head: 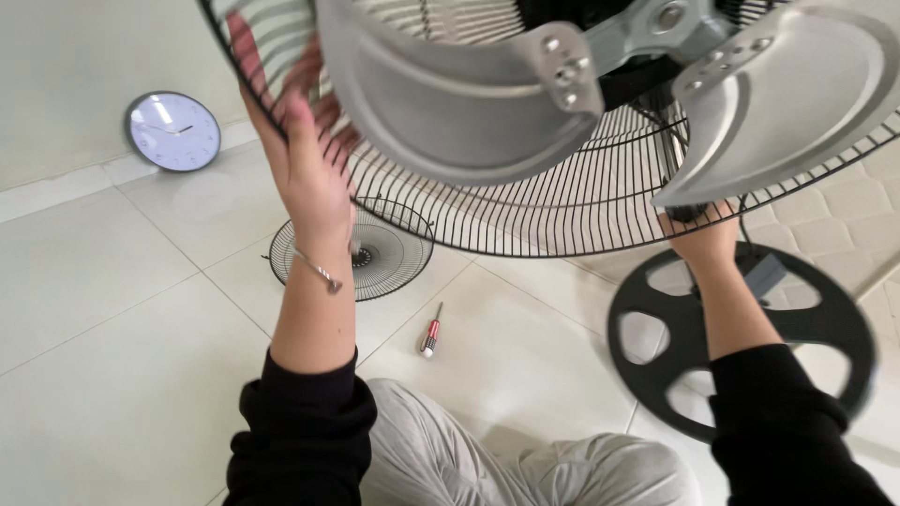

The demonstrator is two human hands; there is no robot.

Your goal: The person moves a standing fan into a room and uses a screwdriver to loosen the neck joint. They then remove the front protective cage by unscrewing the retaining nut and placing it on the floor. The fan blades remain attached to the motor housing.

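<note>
While the left hand [305, 159] clamps the black wire fan guard's [562, 211] rim overhead, the right hand [701, 236] reaches behind it, its grip hidden; a red-handled screwdriver [430, 333] lies on white floor tiles [122, 309].

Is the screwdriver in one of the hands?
No, the screwdriver lies on the floor tiles, apart from the left hand and right hand.

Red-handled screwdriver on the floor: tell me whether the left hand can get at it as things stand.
Probably yes. The screwdriver lies in the open on the tile floor with nothing over it, but the left hand is up on the fan guard and must let go first.
</note>
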